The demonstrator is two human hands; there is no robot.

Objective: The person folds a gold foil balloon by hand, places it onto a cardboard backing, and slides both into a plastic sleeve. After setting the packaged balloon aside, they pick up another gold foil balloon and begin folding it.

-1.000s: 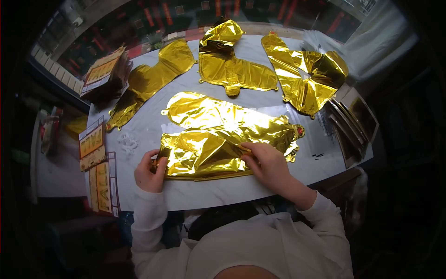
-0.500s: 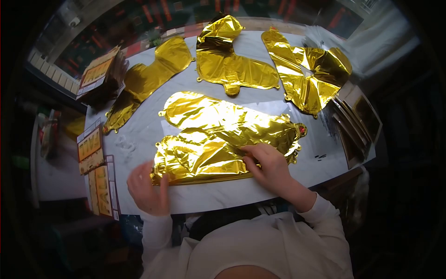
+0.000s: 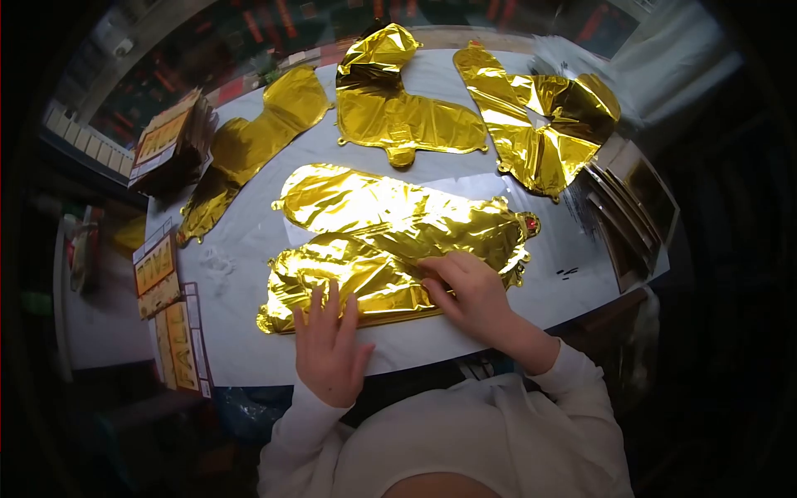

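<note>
A flat, shiny gold foil balloon [image 3: 357, 199] lies folded in layers on the marble-patterned table [image 3: 241, 349] in front of me. My left hand [image 3: 330, 344] rests palm down at its near edge, fingers spread over the foil. At the middle of the balloon, my right hand [image 3: 469, 290] has its fingers curled together, and the thumb and fingertips are at a crease in the foil. A small red spot shows at the balloon's right end.
Three more flat gold foil balloons lie along the back: a left one [image 3: 278, 124], a middle one [image 3: 407, 120] and a right one [image 3: 548, 124]. Printed packets [image 3: 166, 141] are stacked at left, above more packets [image 3: 178, 340]. Brown-edged sleeves [image 3: 623, 220] stand at right.
My left hand has moved right from the balloon's left end and now lies flat on its near edge. The right hand keeps its place on the foil. The view has shifted slightly.
</note>
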